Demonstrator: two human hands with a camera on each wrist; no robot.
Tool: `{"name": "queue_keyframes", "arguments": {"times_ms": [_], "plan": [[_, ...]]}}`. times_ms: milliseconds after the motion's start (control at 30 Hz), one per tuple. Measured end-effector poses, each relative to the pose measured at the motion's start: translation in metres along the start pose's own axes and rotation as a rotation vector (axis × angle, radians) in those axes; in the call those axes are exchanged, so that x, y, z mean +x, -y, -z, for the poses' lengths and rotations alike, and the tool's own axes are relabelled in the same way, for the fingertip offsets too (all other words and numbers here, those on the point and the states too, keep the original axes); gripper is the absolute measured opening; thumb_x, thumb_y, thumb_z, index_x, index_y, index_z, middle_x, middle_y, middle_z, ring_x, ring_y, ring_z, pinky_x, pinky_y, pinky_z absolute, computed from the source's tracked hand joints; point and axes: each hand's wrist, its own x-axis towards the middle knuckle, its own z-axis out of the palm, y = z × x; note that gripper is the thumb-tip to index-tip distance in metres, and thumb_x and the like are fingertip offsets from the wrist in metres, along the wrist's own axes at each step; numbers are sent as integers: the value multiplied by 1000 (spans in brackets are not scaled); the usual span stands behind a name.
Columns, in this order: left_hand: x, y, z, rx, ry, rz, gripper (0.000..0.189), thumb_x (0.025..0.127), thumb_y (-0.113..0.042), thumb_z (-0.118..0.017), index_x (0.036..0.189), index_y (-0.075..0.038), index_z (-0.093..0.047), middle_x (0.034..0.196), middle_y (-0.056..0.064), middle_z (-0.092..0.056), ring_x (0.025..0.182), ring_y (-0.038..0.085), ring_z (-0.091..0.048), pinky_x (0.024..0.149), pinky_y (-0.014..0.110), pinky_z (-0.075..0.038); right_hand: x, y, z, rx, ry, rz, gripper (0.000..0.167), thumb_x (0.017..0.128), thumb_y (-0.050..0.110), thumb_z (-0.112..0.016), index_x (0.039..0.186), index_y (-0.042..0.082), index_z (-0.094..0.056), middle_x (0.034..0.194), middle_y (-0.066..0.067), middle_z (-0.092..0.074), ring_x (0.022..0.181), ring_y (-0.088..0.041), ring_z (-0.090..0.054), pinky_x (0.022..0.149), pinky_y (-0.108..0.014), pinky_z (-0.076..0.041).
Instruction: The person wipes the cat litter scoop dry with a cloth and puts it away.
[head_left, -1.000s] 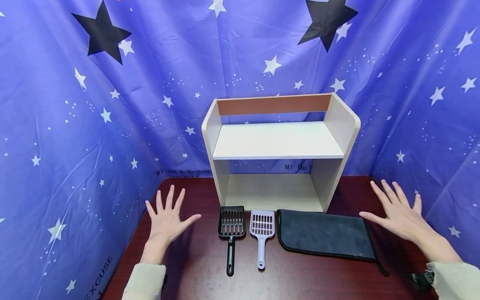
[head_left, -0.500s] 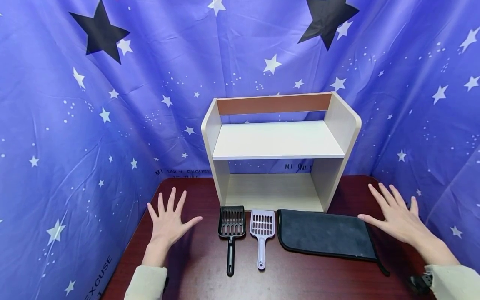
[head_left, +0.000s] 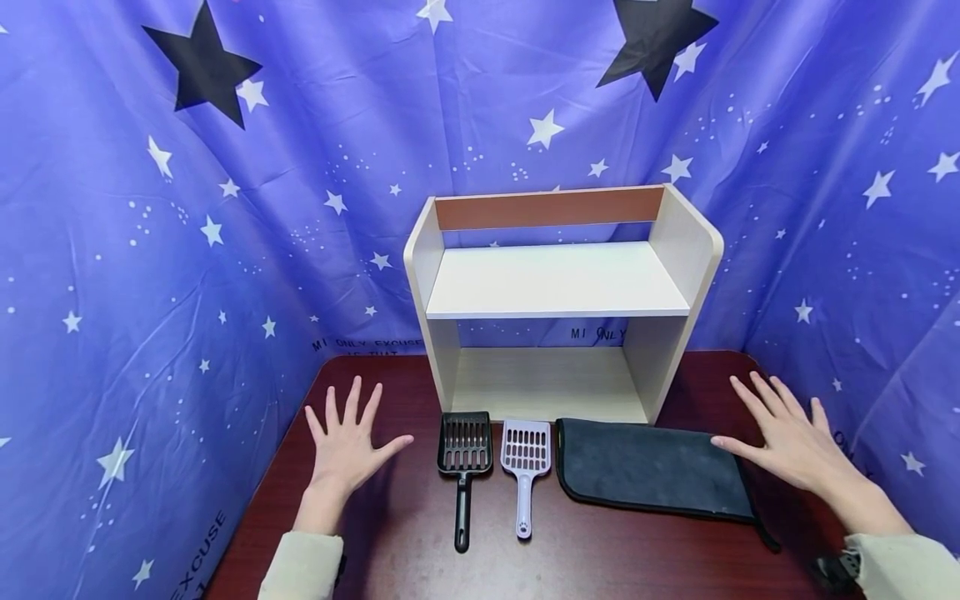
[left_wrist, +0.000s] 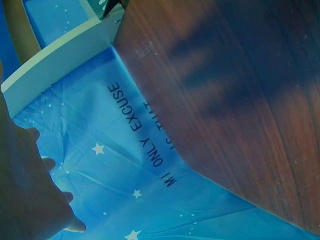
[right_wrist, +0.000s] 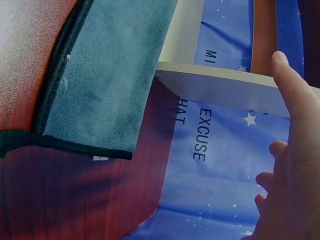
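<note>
In the head view my left hand (head_left: 347,450) hovers above the left part of the table with fingers spread, holding nothing. My right hand (head_left: 797,446), likewise spread and free of any object, is over the right side, its thumb near the end of a folded dark grey cloth (head_left: 652,468) with black edging. Between the hands lie a black slotted litter scoop (head_left: 463,467), nearest my left hand, and a pale lilac litter scoop (head_left: 524,468). Both handles point toward me. The right wrist view shows the cloth (right_wrist: 107,75) up close, apart from the fingers.
A cream two-tier shelf (head_left: 557,283) with a brown back rail stands behind the scoops and cloth. Dark red wood forms the tabletop (head_left: 570,558). Blue curtains (head_left: 360,150) with stars hang at the back and both sides.
Both hands have drifted slightly inward and toward me, fingers still spread. The scoops, cloth and shelf stay where they were.
</note>
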Motion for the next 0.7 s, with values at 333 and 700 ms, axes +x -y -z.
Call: {"name": "queue_keyframes", "arguments": {"times_ms": [333, 700], "plan": [[-3, -7, -7, -12, -10, -7, 103, 77, -80, -57, 158, -26, -26, 167, 12, -15, 151, 52, -5, 115, 79, 1, -2, 2, -6, 21, -7, 29, 103, 82, 58, -70, 161, 19, -16, 159, -30, -26, 150, -50, -11, 105, -83, -13], [-6, -18, -13, -8, 9, -12, 103, 77, -80, -58, 158, -26, -26, 168, 10, -15, 151, 50, -5, 116, 78, 0, -3, 3, -16, 82, -28, 84, 95, 81, 51, -75, 154, 6, -33, 148, -36, -38, 143, -53, -26, 126, -62, -5]]}}
